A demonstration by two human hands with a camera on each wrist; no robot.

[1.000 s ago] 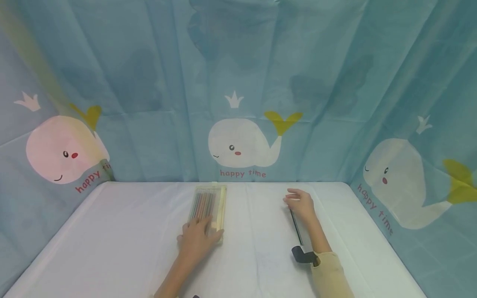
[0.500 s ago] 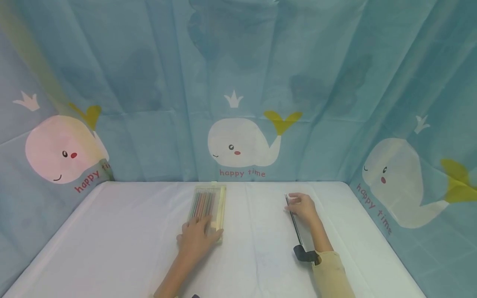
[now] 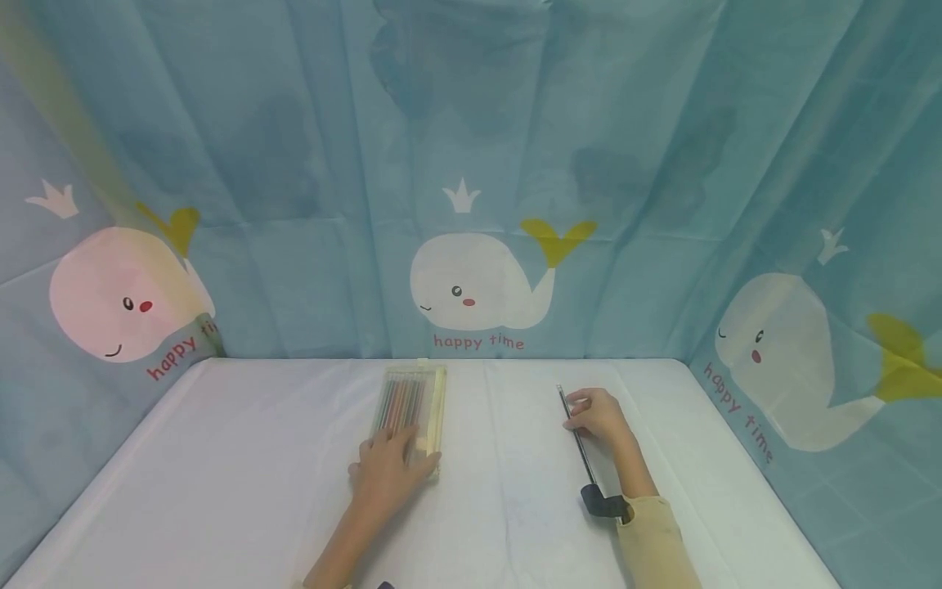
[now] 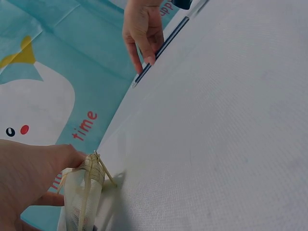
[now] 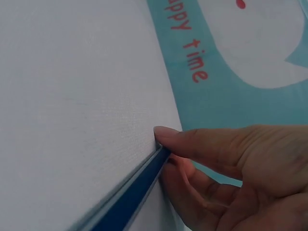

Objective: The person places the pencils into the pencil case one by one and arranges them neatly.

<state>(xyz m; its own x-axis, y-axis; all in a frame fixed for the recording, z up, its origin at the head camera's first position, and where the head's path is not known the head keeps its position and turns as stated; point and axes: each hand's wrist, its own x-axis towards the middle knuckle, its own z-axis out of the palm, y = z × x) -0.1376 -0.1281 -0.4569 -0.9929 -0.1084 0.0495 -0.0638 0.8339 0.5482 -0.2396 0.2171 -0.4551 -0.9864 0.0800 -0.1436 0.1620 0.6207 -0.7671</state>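
Observation:
A see-through pencil pouch (image 3: 439, 401) with pale yellow edging lies left of the table's middle, several slim pencils showing inside. My left hand (image 3: 386, 470) holds its near end, fingers spread over the top and thumb at the right edge. In the left wrist view, the pouch (image 4: 79, 204) shows its end side, gripped between thumb and fingers. On the right, my right hand (image 3: 599, 413) pinches a dark blue pencil (image 3: 581, 450) with pale stripes near its far end. Close up, thumb and fingertips press on the pencil (image 5: 134, 199); its near end is partly hidden by the wrist camera.
Both hands work over a white-covered table (image 3: 508, 507). A blue curtain (image 3: 324, 286) with printed whales stands along the back and both sides. The black wrist camera mount (image 3: 602, 502) sits by the right sleeve (image 3: 651, 540).
My right hand has slid a little nearer along the pencil, and the pencil's far end now shows past the fingers, swung slightly left. The left hand and pouch have stayed still.

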